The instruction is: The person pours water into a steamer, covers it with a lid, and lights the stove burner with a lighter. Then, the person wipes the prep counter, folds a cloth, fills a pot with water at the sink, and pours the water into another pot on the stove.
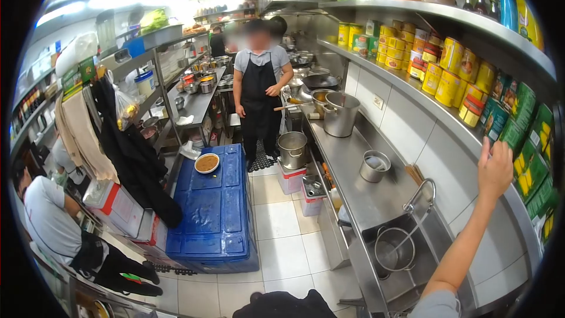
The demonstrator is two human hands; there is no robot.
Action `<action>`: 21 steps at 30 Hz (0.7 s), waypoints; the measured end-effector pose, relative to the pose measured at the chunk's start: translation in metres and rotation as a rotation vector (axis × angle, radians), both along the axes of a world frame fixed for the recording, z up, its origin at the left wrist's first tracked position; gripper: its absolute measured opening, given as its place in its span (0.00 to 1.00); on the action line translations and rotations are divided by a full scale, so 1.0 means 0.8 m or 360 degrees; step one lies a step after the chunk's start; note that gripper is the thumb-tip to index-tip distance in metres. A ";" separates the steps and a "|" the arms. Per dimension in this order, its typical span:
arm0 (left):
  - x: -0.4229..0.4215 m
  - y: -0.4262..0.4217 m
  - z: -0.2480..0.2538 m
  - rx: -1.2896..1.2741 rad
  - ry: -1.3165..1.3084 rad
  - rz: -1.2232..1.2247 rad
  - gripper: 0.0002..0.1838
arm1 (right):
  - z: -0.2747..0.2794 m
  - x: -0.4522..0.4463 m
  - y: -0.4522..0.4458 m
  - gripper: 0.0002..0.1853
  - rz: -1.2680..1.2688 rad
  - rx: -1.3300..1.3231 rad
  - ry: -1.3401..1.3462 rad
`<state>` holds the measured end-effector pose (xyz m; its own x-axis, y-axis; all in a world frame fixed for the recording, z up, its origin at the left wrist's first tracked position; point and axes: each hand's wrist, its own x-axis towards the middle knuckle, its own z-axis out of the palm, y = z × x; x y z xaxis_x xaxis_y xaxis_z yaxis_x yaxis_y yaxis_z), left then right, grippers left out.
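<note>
My right hand (495, 168) is raised at the right, by the edge of the steel shelf (432, 88), close to green cartons (521, 106) and yellow cans (450, 85). Its index finger points up and the other fingers look curled; whether anything is in them is hidden. Below the raised forearm, a pot (395, 248) stands in the sink under a curved faucet (420, 200). Nothing of my left hand shows in the view.
A person in a black apron (259, 91) stands in the aisle, beyond a blue chest (215, 212) bearing a bowl (207, 164). Another person (56, 218) bends at the left. A large pot (341, 115) stands on the steel counter (347, 171).
</note>
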<state>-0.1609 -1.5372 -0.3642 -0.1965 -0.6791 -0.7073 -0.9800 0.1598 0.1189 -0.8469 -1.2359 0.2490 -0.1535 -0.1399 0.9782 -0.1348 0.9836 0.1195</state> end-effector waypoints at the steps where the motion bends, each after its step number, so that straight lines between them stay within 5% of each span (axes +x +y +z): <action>1: 0.003 -0.022 -0.010 0.0055 -0.0035 -0.0027 0.39 | 0.000 -0.002 -0.001 0.20 -0.0007 -0.0010 -0.0012; 6: -0.002 -0.116 -0.037 0.0131 -0.0092 -0.0095 0.36 | -0.003 -0.002 0.004 0.18 0.0007 0.0018 -0.0069; 7: -0.021 -0.126 -0.027 -0.0088 0.0147 0.0353 0.31 | -0.002 -0.002 0.002 0.18 0.0014 0.0018 -0.0073; 9: -0.063 -0.125 -0.025 -0.0110 0.0199 0.0186 0.31 | -0.003 -0.008 0.005 0.18 0.0016 0.0043 -0.0040; 12: -0.133 -0.120 -0.056 0.0081 0.0234 -0.0313 0.34 | -0.004 -0.012 0.000 0.19 -0.0004 0.0041 0.0005; 14: -0.151 -0.111 -0.131 -0.0059 0.0624 -0.0258 0.39 | -0.006 -0.011 -0.002 0.19 -0.0029 0.0012 -0.0017; 17: -0.218 -0.121 -0.110 0.0036 0.0525 0.0197 0.46 | -0.004 -0.013 -0.006 0.20 -0.0076 -0.0006 -0.0020; 20: -0.248 -0.185 -0.103 0.0053 0.0395 -0.0171 0.48 | -0.007 -0.028 0.002 0.20 -0.0125 0.0018 0.0050; 21: -0.267 -0.193 -0.091 0.0286 0.0355 0.0020 0.51 | -0.011 -0.036 0.010 0.20 -0.0114 -0.0025 0.0014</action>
<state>-0.3747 -1.6918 -0.4369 -0.3529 -0.5503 -0.7567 -0.9283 0.1046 0.3569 -0.8760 -1.2281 0.2405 -0.1539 -0.1134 0.9816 -0.0627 0.9925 0.1048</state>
